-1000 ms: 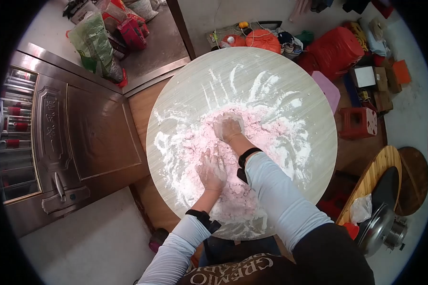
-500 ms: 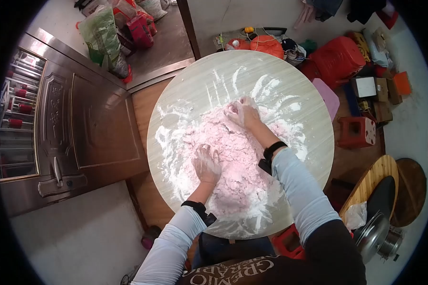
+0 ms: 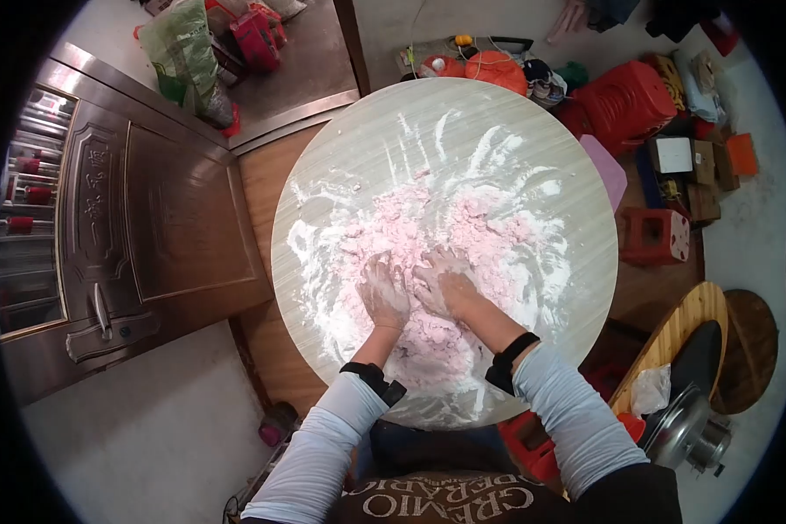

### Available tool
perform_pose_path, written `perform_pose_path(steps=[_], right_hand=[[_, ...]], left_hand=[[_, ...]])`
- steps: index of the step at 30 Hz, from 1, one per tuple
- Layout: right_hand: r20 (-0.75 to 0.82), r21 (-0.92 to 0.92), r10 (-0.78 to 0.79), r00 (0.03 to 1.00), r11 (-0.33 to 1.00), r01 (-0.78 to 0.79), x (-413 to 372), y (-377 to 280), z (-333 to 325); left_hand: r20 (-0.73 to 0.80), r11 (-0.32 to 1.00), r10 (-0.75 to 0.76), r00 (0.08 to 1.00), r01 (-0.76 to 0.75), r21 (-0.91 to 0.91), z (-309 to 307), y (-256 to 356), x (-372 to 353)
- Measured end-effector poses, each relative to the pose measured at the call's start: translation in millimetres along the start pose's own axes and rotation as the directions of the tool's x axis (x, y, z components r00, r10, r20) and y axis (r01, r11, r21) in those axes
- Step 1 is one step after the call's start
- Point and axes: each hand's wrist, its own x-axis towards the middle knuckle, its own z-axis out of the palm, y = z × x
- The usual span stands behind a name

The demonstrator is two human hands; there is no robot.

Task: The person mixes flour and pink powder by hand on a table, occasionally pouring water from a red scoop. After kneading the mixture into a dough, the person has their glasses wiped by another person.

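Pink, crumbly dough (image 3: 489, 229) lies in a loose heap on a round, light wood-grain table (image 3: 367, 118). White flour (image 3: 310, 262) is smeared around it, with finger streaks toward the far side. My left hand (image 3: 382, 293) presses into the heap left of its middle, fingers apart and dusted white. Close beside it, my right hand (image 3: 445, 281) rests on the dough with its fingers spread. Some fingertips are sunk in the crumbs and hidden.
A brown door (image 3: 183, 218) stands at the left. Beyond the table are orange bags (image 3: 496, 70). Red stools (image 3: 624, 105), boxes (image 3: 703, 201), a wooden board (image 3: 672, 341) and a metal pot (image 3: 686, 428) line the right side.
My right hand has come back from the far part of the heap to beside my left hand. A furrow now shows in the dough there. My left hand has hardly moved.
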Motion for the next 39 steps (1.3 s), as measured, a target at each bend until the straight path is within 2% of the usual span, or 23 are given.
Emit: perform_pose_path(steps=[4,7,11,14,16,17,18,20,21,24,26,28,29,30,31,32,33,34,35,36,37,38,39], right_hand=[[0.146,0.043,0.162,0.976,0.985,-0.169,23,8,36],[0.069,0.116,0.237,0.969,0.963,-0.244,63,21,56],[0.028,0.057,0.233,0.972,0.97,-0.234,113,41,59],[0.107,-0.075,0.211,0.972,0.976,-0.204,141,57,68],[-0.031,-0.094,0.167,0.985,0.981,-0.169,140,64,79],[0.209,-0.005,0.337,0.918,0.939,-0.343,146,66,78],[0.193,-0.01,0.334,0.923,0.941,-0.339,140,59,64],[-0.014,-0.078,0.103,0.995,0.992,-0.104,107,30,21],[0.11,-0.038,0.161,0.981,0.987,-0.158,89,15,-3],[0.059,-0.054,0.064,0.996,0.997,-0.061,22,15,-13],[0.23,0.269,-0.019,0.973,0.962,-0.045,6,24,-40],[0.307,0.243,0.253,0.917,0.911,-0.333,27,32,-75],[0.215,0.354,0.399,0.892,0.819,-0.452,39,42,-81],[0.169,0.322,0.457,0.873,0.812,-0.487,56,59,-79],[0.119,0.294,0.514,0.849,0.799,-0.525,69,78,-72],[0.116,0.301,0.517,0.848,0.796,-0.526,79,96,-53],[-0.012,0.161,0.524,0.852,0.842,-0.516,87,118,-29],[-0.138,0.015,0.51,0.849,0.858,-0.513,90,123,-22],[-0.14,0.024,0.519,0.844,0.853,-0.521,87,125,-12],[-0.347,-0.084,0.44,0.828,0.865,-0.495,86,111,-5],[-0.529,-0.196,0.321,0.786,0.854,-0.481,84,96,3],[-0.533,-0.186,0.331,0.779,0.852,-0.489,83,81,8],[-0.411,-0.046,0.395,0.822,0.891,-0.452,79,69,12]], left_hand=[[0.038,0.999,-0.027,0.999,0.029,-0.036,2,-6,1],[0.102,0.995,-0.064,0.993,0.071,-0.072,-1,-6,0],[0.117,1.0,-0.018,0.993,0.017,0.008,-1,-5,-2],[0.111,1.0,-0.003,0.994,0.001,0.019,-4,0,3],[0.112,0.996,0.026,0.993,-0.035,0.077,0,-4,2],[0.109,0.997,-0.004,0.994,-0.005,0.075,4,-7,2],[0.094,0.997,0.006,0.996,-0.013,0.07,3,-6,2],[0.046,1.0,-0.023,0.999,0.023,0.01,0,-5,3],[0.038,1.0,-0.024,0.999,0.024,0.008,-6,-6,4],[-0.033,0.996,0.014,0.999,-0.017,-0.091,-34,-3,31],[-0.116,0.997,0.062,0.991,-0.068,-0.045,-29,4,75],[-0.113,0.993,0.114,0.987,-0.114,0.008,-1,-3,124],[-0.063,0.991,0.131,0.989,-0.129,0.044,14,-6,142],[-0.064,0.99,0.132,0.989,-0.129,0.048,17,-5,153],[0.077,0.993,0.114,0.991,-0.115,0.009,18,-4,160],[0.216,0.995,0.101,0.971,-0.098,-0.027,18,0,164],[0.254,0.973,0.219,0.942,-0.23,0.012,4,13,157],[0.255,0.971,0.226,0.94,-0.237,0.016,12,13,151],[0.293,0.98,0.199,0.935,-0.185,-0.075,23,14,144],[0.335,0.979,0.174,0.926,-0.125,-0.162,35,13,134],[0.282,0.96,0.261,0.923,-0.217,-0.176,43,12,123],[0.288,0.959,0.267,0.92,-0.226,-0.169,48,10,120],[0.334,0.955,0.294,0.895,-0.26,-0.144,52,11,119]])
